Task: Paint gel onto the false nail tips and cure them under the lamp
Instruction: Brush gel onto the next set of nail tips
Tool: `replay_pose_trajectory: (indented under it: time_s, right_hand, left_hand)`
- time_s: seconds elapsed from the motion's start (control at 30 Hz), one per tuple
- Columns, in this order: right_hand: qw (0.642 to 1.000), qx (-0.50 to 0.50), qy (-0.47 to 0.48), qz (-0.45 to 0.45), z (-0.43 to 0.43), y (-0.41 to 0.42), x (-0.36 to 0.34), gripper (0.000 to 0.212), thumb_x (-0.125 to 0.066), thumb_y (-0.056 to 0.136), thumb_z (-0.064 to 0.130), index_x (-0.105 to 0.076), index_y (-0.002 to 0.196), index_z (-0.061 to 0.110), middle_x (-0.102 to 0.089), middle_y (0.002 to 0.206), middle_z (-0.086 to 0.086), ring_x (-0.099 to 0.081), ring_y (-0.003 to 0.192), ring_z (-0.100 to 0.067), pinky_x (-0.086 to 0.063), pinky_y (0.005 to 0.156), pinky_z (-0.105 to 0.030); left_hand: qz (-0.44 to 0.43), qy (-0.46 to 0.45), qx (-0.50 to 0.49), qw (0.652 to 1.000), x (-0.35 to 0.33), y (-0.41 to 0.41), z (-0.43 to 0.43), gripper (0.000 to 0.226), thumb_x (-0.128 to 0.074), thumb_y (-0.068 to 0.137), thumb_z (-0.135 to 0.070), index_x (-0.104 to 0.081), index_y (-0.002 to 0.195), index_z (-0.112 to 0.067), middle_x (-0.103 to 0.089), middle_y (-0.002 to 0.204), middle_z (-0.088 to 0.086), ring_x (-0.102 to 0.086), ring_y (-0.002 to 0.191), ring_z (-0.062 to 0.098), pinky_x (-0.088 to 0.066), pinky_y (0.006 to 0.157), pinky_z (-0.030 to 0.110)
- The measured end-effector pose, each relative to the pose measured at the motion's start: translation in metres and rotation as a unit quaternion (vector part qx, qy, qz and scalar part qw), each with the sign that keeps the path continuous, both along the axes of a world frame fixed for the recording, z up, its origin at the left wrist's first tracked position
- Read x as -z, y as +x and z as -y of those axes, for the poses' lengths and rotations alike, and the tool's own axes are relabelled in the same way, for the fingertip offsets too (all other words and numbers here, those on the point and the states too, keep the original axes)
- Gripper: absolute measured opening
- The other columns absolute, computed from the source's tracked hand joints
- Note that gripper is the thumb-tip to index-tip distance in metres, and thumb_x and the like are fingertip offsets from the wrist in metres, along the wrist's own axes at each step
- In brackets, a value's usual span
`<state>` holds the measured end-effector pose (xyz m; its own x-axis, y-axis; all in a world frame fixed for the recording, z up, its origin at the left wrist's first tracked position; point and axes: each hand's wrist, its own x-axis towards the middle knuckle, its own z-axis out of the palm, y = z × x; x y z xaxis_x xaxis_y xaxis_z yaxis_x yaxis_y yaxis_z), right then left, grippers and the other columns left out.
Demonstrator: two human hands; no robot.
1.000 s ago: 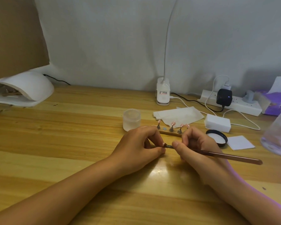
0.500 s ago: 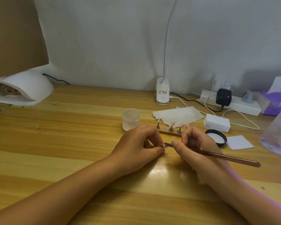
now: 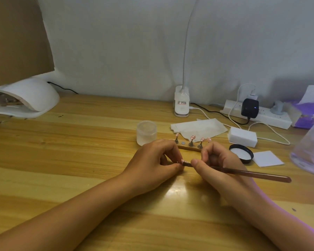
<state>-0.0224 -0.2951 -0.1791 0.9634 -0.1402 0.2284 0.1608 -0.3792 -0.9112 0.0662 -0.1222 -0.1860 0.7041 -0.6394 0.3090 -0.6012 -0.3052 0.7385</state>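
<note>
While the left hand (image 3: 152,161) pinches a nail tip (image 3: 184,161), the right hand (image 3: 219,166) grips the brush (image 3: 252,173).
Tip sits between both hands, brush head against it, low over the table (image 3: 76,160).

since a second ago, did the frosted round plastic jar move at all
No. The frosted round plastic jar keeps the same gap to the white lamp base behind it.
</note>
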Motion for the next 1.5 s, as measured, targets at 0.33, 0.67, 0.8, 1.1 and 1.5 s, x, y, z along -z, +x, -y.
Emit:
replay_pose_trajectory:
  time_s: [0.33, 0.67, 0.8, 1.1, 1.5]
  right_hand:
    - [0.998, 0.006, 0.058, 0.000, -0.0033, -0.0024, -0.0055, 0.025, -0.069, 0.077, 0.034, -0.053, 0.081, 0.016, -0.065, 0.060, -0.001, -0.058, 0.051, -0.005, -0.042, 0.047, -0.012]
    - [0.999, 0.033, 0.004, 0.034, 0.0001, -0.0016, -0.0015, 0.019, -0.064, 0.087, 0.005, -0.049, 0.077, 0.009, -0.044, 0.056, 0.006, -0.038, 0.051, -0.003, -0.032, 0.047, -0.013]
    - [0.997, 0.022, 0.073, 0.004, -0.0022, -0.0023, -0.0058, 0.019, -0.068, 0.084, 0.025, -0.053, 0.081, 0.014, -0.060, 0.057, 0.001, -0.051, 0.048, -0.004, -0.038, 0.044, -0.012]
    - [0.999, 0.030, -0.015, 0.033, 0.0017, -0.0016, 0.0004, 0.019, -0.064, 0.086, 0.003, -0.049, 0.077, 0.010, -0.046, 0.056, 0.006, -0.040, 0.050, -0.005, -0.034, 0.047, -0.015]
    - [1.000, -0.002, 0.014, 0.002, -0.0009, -0.0009, -0.0036, 0.015, -0.071, 0.072, 0.038, -0.059, 0.079, 0.030, -0.068, 0.077, -0.006, -0.058, 0.058, -0.006, -0.046, 0.050, -0.018]
  left_hand:
    - [-0.003, -0.006, -0.004, 1.000, 0.0023, 0.0004, -0.0006, 0.014, -0.080, 0.080, -0.023, -0.067, 0.080, -0.027, -0.065, 0.086, -0.012, -0.058, 0.067, 0.003, -0.044, 0.060, 0.017]
    - [-0.008, -0.006, 0.003, 1.000, 0.0027, 0.0018, -0.0005, 0.011, -0.079, 0.081, -0.025, -0.069, 0.083, -0.029, -0.068, 0.088, -0.014, -0.061, 0.070, 0.005, -0.047, 0.061, 0.020]
    - [-0.006, -0.007, 0.001, 1.000, 0.0027, 0.0018, 0.0004, 0.011, -0.079, 0.081, -0.025, -0.069, 0.082, -0.027, -0.068, 0.084, -0.015, -0.060, 0.067, 0.005, -0.044, 0.059, 0.017]
    - [-0.019, -0.010, 0.008, 1.000, 0.0029, 0.0014, 0.0003, 0.010, -0.078, 0.082, -0.021, -0.071, 0.084, -0.028, -0.071, 0.087, -0.016, -0.060, 0.064, 0.002, -0.043, 0.060, 0.015]
    - [-0.019, -0.010, 0.001, 1.000, 0.0030, 0.0017, 0.0006, 0.011, -0.079, 0.081, -0.021, -0.069, 0.084, -0.025, -0.069, 0.083, -0.016, -0.059, 0.062, 0.004, -0.042, 0.058, 0.017]
